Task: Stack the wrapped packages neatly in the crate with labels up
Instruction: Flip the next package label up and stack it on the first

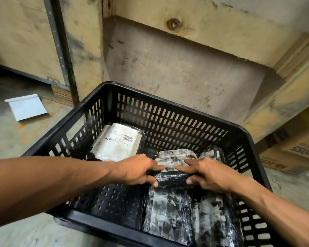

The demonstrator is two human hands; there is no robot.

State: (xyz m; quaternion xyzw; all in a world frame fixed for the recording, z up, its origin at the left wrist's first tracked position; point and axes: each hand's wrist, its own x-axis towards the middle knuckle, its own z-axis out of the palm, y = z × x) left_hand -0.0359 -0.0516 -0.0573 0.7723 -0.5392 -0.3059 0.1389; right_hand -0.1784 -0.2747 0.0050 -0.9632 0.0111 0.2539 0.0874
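A black slotted plastic crate (168, 111) stands on the floor below me. Both hands are inside it, gripping one black plastic-wrapped package (173, 163) with a crumpled white label on top. My left hand (137, 169) holds its left end and my right hand (206, 172) holds its right end. Under and in front of it lie two more wrapped packages (169, 214) along the crate's right side. Another package (118, 143) with a white barcoded label facing up lies in the far left corner. The crate's near left floor is bare.
Wooden boards and a plywood crate wall (185, 68) rise just behind the crate. A white sheet (27, 106) lies on the concrete floor at the left. Cardboard boxes (292, 154) sit at the right.
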